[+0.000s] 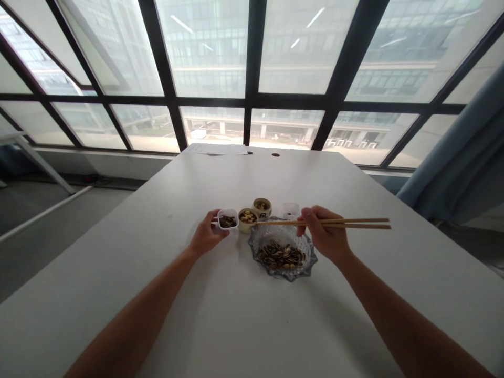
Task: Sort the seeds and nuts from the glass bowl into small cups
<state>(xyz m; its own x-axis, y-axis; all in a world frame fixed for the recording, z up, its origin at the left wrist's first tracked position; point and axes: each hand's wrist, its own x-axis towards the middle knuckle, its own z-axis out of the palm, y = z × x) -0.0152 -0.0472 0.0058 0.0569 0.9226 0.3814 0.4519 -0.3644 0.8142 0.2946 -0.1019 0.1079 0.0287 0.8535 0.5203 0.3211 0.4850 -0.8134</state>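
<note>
My left hand [207,232] grips a small white plastic cup [228,220] of dark seeds, tilted toward me. Wooden chopsticks [354,222] lie across my right hand [323,233], its fingers closed round them. Their tips point left, over the rim of a scalloped glass bowl [255,237] and close to a small cup of pale nuts [247,229]. Striped sunflower seeds [281,254] and a few pale nuts fill the bottom of the bowl. Just behind stands a second small cup with a dark character on it [263,213]. Another white plastic cup [291,209] is partly hidden by my right hand.
All of this stands on a long white table [220,325]. Papers [218,149] lie at its far edge, near a round hole [275,155]. Large windows rise beyond, a blue curtain [460,142] hangs at the right, and another white table [11,137] stands at the left.
</note>
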